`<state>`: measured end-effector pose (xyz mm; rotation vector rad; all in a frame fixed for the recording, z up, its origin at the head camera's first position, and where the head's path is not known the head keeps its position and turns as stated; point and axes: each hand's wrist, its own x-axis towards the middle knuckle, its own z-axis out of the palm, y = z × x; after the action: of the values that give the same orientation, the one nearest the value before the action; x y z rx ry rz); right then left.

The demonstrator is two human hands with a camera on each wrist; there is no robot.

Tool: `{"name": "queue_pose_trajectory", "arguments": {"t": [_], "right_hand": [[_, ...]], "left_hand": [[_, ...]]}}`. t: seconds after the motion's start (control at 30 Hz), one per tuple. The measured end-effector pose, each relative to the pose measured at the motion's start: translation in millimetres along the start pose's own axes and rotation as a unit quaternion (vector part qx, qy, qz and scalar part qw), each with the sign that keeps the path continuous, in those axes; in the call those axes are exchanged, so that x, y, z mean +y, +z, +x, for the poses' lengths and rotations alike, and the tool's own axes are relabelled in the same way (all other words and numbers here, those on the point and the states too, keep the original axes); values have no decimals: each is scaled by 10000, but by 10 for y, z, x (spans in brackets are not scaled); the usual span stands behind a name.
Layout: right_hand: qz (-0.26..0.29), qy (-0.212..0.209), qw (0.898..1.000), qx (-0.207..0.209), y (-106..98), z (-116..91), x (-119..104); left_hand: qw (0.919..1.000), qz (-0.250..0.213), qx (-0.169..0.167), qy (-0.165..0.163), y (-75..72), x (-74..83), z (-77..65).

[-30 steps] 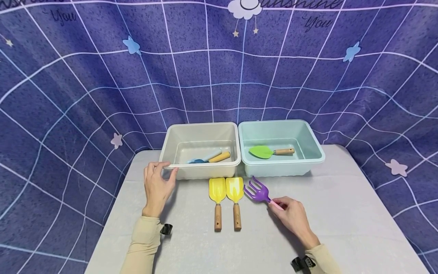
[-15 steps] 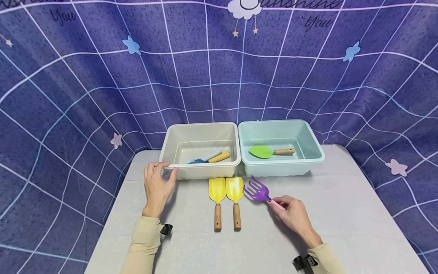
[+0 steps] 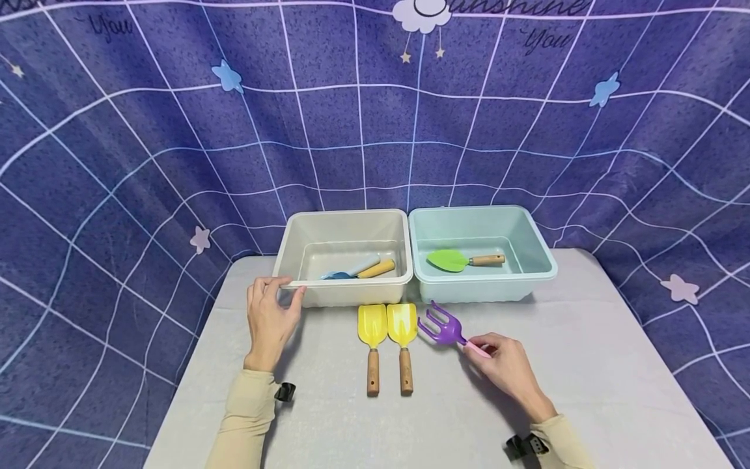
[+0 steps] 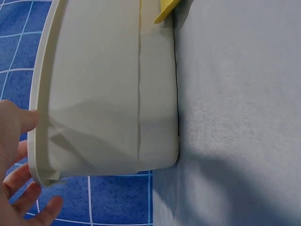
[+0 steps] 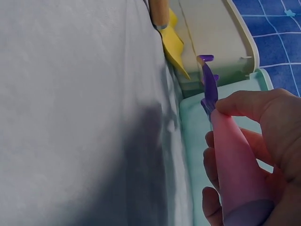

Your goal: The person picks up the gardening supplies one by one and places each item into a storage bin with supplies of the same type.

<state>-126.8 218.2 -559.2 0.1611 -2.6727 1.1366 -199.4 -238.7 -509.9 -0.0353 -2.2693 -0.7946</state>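
Note:
My left hand [image 3: 271, 319] grips the front left corner of the beige bin [image 3: 351, 296]; in the left wrist view its thumb and fingers lie around the rim [image 4: 33, 108]. My right hand [image 3: 508, 370] holds a small garden hand fork [image 3: 448, 331] by its pink handle [image 5: 237, 165], thumb along the handle's upper end. The fork's purple tines point up and left, close to two yellow shovels with wooden handles, the left shovel [image 3: 372, 326] and the right shovel [image 3: 402, 326], lying side by side in front of the bins.
Beside the beige bin stands a mint bin [image 3: 480, 288] holding a green trowel [image 3: 448, 260] with a wooden handle. Inside the beige bin lie blue tools, one with a yellow handle [image 3: 377, 268] and one with a pale blue handle [image 3: 364, 264]. A purple-blue gridded curtain [image 3: 375, 163] hangs behind.
My right hand has shifted very slightly to the right and up with the hand fork in it. The left hand stays on the beige bin's corner.

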Motion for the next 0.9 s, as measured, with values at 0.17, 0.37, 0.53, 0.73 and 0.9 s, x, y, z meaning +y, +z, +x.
{"name": "queue_pose_trajectory", "arguments": {"t": [0.17,0.37,0.53,0.73,0.9], "right_hand": [[-70,129,9998,-96,-27,-6,-10],[-144,216,9995,-204,-54,-24,-52],[-149,191,9994,-239,-84,-26,-89],[-89,150,9996,-232,-135,-8,-129],[-77,106,9996,-249,-170,1,-155]], "left_hand": [[10000,-8,0,-9,10,-10,-8],[10000,6,31,34,18,-26,-6],[10000,-10,38,38,6,-12,0],[10000,-14,12,37,-4,-1,-1],[10000,0,-1,27,-6,-3,3]]}}
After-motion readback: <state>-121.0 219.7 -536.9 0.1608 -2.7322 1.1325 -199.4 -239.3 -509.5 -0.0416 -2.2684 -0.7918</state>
